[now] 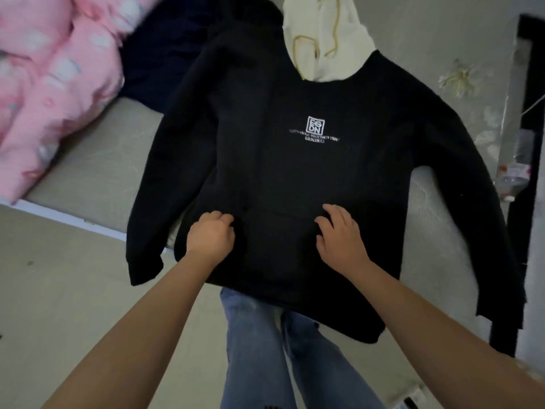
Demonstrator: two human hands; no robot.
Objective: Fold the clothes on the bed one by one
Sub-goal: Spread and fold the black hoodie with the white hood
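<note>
Both hands rest low on the front of a black hoodie (295,178), near its pouch pocket. Curled into a loose fist, the left hand (211,234) seems to bunch or pin the cloth, though whether it truly pinches a fold I cannot tell. With fingers bent and spread, the right hand (339,237) presses on the fabric, probably to smooth it flat before folding. Lying face up on the bed (88,160), the hoodie has both sleeves spread outward and its hem hanging over the near edge. Beyond its neckline a cream garment (327,45) sticks out, and a dark blue one (165,48) lies far left. A pink quilt (47,84) is heaped further left.
</note>
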